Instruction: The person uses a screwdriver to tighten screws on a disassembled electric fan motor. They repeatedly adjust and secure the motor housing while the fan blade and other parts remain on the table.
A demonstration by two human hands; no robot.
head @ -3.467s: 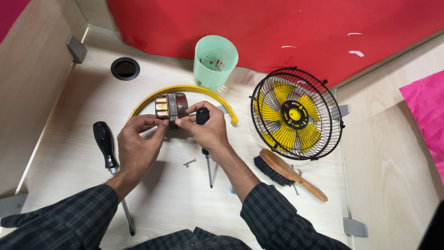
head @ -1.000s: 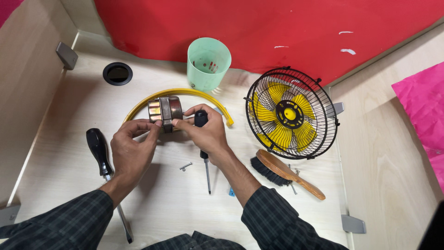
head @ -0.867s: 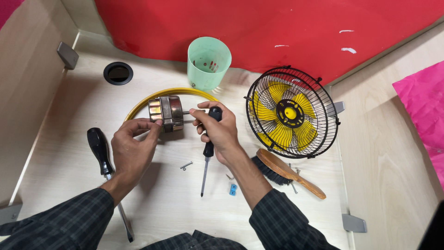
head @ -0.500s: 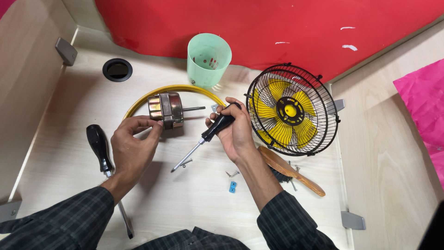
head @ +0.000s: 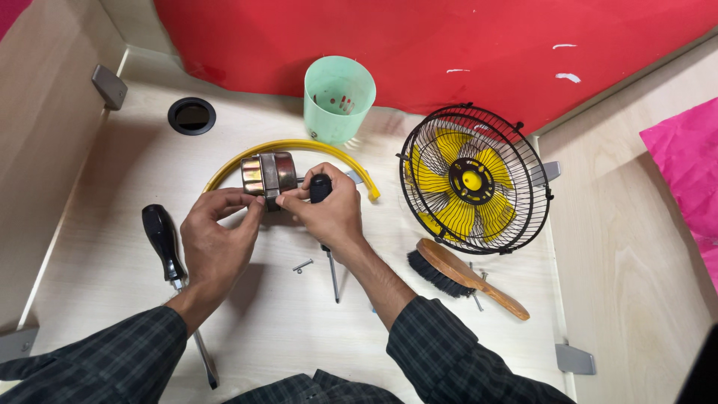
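A small metal fan motor (head: 268,174) with copper windings rests on the pale desk inside a curved yellow band (head: 299,147). My left hand (head: 217,236) touches the motor's near side with fingertips. My right hand (head: 329,213) grips a small black-handled screwdriver (head: 323,196), its handle up by the motor shaft and its blade pointing down toward me, while its fingertips also meet the motor. A loose screw (head: 302,265) lies just below both hands.
A larger black-handled screwdriver (head: 166,243) lies left of my left hand. A mint green cup (head: 338,99) stands at the back. A caged fan with yellow blades (head: 473,179) and a wooden brush (head: 464,275) sit right. A round cable hole (head: 191,115) is back left.
My right hand swung the small screwdriver out to the right, away from the motor, then brought it back; now both hands are at the motor again.
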